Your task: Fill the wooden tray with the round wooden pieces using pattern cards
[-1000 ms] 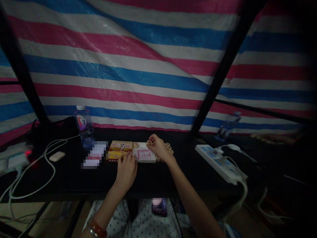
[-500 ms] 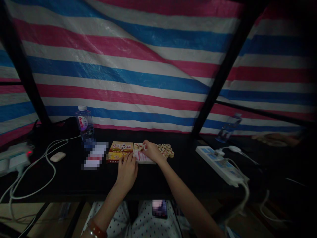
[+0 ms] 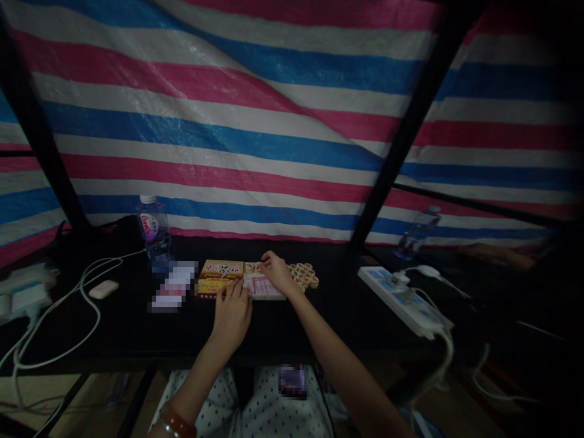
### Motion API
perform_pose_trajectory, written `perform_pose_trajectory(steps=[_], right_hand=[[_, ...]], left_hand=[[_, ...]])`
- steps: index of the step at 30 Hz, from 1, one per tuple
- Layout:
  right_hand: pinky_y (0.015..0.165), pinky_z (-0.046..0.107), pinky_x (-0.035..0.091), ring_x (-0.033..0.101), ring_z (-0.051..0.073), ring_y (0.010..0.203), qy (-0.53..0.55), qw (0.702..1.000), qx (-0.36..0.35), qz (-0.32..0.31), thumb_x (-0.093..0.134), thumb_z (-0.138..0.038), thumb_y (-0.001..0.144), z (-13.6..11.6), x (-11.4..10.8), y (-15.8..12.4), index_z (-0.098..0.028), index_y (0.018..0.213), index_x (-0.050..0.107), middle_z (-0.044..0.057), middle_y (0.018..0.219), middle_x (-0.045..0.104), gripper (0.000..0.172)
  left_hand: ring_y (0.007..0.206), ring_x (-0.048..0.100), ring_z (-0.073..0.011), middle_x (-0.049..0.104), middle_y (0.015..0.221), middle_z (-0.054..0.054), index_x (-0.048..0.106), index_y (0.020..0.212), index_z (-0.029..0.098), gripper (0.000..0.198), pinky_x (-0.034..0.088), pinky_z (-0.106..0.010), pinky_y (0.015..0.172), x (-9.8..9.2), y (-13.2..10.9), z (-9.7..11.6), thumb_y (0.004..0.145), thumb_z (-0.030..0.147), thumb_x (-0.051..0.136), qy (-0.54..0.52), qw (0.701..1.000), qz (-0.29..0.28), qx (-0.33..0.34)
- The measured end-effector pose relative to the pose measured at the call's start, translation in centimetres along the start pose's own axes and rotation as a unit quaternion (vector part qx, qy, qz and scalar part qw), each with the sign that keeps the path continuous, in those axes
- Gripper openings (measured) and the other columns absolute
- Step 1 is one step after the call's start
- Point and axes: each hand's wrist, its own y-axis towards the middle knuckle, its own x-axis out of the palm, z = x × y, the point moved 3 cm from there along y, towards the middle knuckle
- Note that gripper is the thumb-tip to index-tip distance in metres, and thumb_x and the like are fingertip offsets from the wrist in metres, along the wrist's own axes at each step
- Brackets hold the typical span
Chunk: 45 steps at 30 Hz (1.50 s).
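Left grip [image 3: 232, 311]: unclenched, on yellow box [image 3: 218, 274] | right grip [image 3: 278, 274]: over white box [image 3: 261, 288], cannot tell if holding | round pieces [image 3: 305, 277]: clustered alongside

Can make out a red brand word starting "Ga" on label [image 3: 149, 226] of left bottle [image 3: 157, 246]; can't confirm rest. On box [image 3: 221, 270], see large Chinese characters above smaller line, seemingly "Chinese…", blurred. Can't read red marks on round pieces [image 3: 305, 277].

left hand [image 3: 233, 309] palm-down, right hand [image 3: 276, 271] curled
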Motion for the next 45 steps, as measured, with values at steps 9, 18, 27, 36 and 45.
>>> perform_pose_trajectory(steps=[9,18,27,36,45], right_hand=[[0.072,0.027,0.035,0.056,0.019,0.087,-0.153,0.988,-0.011,0.001,0.047,-0.027,0.090,-1.0,-0.2,-0.5,-0.020,0.088,0.058,0.005,0.085,0.064,0.013],[0.074,0.027,0.035,0.055,0.018,0.087,-0.109,0.993,-0.045,-0.025,0.055,-0.030,0.085,-1.4,-0.2,-0.5,-0.020,0.089,0.060,0.004,0.089,0.065,0.012],[0.066,0.023,0.038,0.057,0.014,0.077,-0.043,0.998,0.037,0.036,0.056,-0.011,0.073,3.6,-7.9,-5.5,-0.021,0.093,0.058,0.001,0.084,0.062,0.022],[0.060,0.023,0.037,0.056,0.015,0.072,-0.040,0.998,0.057,-0.002,0.059,-0.021,0.073,5.4,-5.8,-9.4,-0.021,0.091,0.055,0.002,0.087,0.062,0.019],[0.055,0.023,0.035,0.055,0.014,0.065,-0.009,0.998,0.063,0.009,0.058,-0.030,0.074,6.2,-5.8,-9.0,-0.022,0.085,0.055,0.001,0.083,0.062,0.014]], left_hand=[[0.120,0.048,-0.0265,0.058,0.125,-0.012,0.059,0.104,0.017,0.025,0.035,-0.047,0.097,0.3,0.0,-0.2,0.089,0.018,0.039,-0.004,1.000,-0.005,-0.001],[0.120,0.048,-0.0264,0.057,0.126,-0.012,0.059,0.103,0.016,0.024,0.035,-0.047,0.098,0.4,-0.1,-0.3,0.089,0.018,0.039,-0.001,1.000,-0.003,0.002],[0.120,0.048,-0.0253,0.058,0.125,-0.011,0.060,0.105,0.017,0.025,0.034,-0.046,0.099,0.3,0.0,-0.2,0.090,0.018,0.039,-0.006,1.000,-0.012,-0.011],[0.119,0.048,-0.0265,0.058,0.125,-0.011,0.060,0.104,0.016,0.025,0.035,-0.046,0.098,0.1,0.0,-0.2,0.090,0.018,0.039,-0.014,1.000,-0.013,-0.015],[0.120,0.048,-0.0264,0.057,0.126,-0.011,0.059,0.106,0.015,0.025,0.035,-0.046,0.098,0.2,-0.1,-0.3,0.090,0.018,0.040,-0.016,1.000,-0.011,-0.013]])
